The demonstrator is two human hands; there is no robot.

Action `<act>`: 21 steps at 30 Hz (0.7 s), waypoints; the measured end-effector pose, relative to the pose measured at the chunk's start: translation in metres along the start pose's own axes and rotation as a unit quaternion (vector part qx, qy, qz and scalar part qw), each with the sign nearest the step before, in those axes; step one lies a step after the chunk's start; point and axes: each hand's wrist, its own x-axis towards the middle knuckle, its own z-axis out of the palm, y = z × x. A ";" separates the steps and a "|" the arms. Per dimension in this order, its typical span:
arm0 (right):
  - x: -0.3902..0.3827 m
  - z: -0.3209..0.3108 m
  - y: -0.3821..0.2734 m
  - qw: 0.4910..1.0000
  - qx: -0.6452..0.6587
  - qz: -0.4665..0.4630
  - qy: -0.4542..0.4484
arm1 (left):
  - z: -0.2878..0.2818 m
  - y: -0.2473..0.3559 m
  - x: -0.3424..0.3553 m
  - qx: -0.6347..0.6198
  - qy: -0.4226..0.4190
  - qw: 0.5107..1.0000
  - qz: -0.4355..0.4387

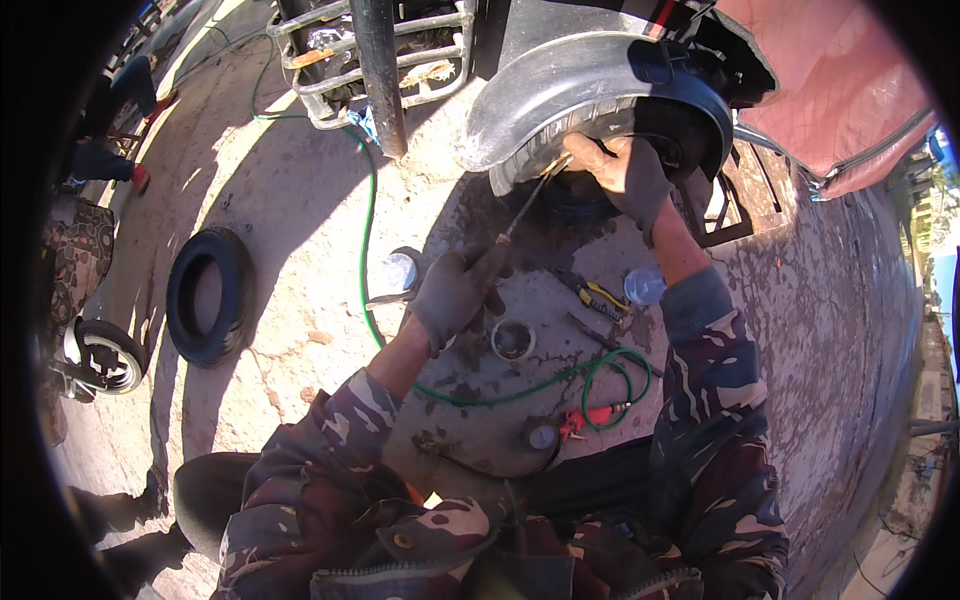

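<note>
At the wheel under the silver fender (560, 90), left hand (455, 295) has a closed grip on a thin rod tool (528, 203) poked at the tire (590, 125), right hand (632, 172) pressed on the tire right beside the tip — slip risks stabbing those fingers.

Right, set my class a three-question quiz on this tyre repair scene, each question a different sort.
1. True or false: the left hand holds a thin tool pointed at the wheel.
2. Where is the right hand? A on the wheel under the mudguard; B on the pliers; C on the hose.
3. Fill in: the loose tyre lies to the person's ____.

Key: 1 true; 2 A; 3 left.
</note>
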 end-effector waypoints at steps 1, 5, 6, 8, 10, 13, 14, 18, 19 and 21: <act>0.001 0.001 0.001 1.000 0.000 0.001 0.001 | 0.000 0.001 0.001 0.011 0.007 1.000 0.004; 0.005 0.003 0.003 1.000 -0.007 0.027 -0.005 | -0.006 0.011 0.011 0.108 0.035 0.993 0.035; 0.006 0.004 0.003 0.998 -0.020 0.059 -0.008 | -0.009 0.014 0.013 0.105 0.029 0.994 0.011; 0.005 0.004 0.004 0.999 0.051 0.020 -0.003 | -0.010 0.016 0.014 0.083 0.028 0.996 0.020; 0.003 0.004 0.005 0.997 0.081 0.007 -0.001 | -0.011 0.015 0.012 0.043 0.041 0.995 0.079; 0.003 0.005 0.004 0.996 0.084 0.000 -0.012 | -0.012 0.013 0.010 0.089 0.044 0.994 0.038; 0.002 0.005 0.004 0.996 0.088 0.003 -0.020 | -0.012 0.011 0.011 0.081 0.032 0.995 0.043; 0.004 0.006 0.004 0.991 0.132 0.009 -0.034 | -0.015 0.008 0.024 0.088 0.034 0.995 0.033; 0.004 0.005 0.004 0.995 0.098 -0.003 -0.027 | -0.017 0.009 0.028 0.087 0.023 0.995 0.046; 0.004 0.004 0.006 0.999 0.043 0.011 -0.012 | -0.024 0.013 0.033 0.097 0.037 0.993 0.054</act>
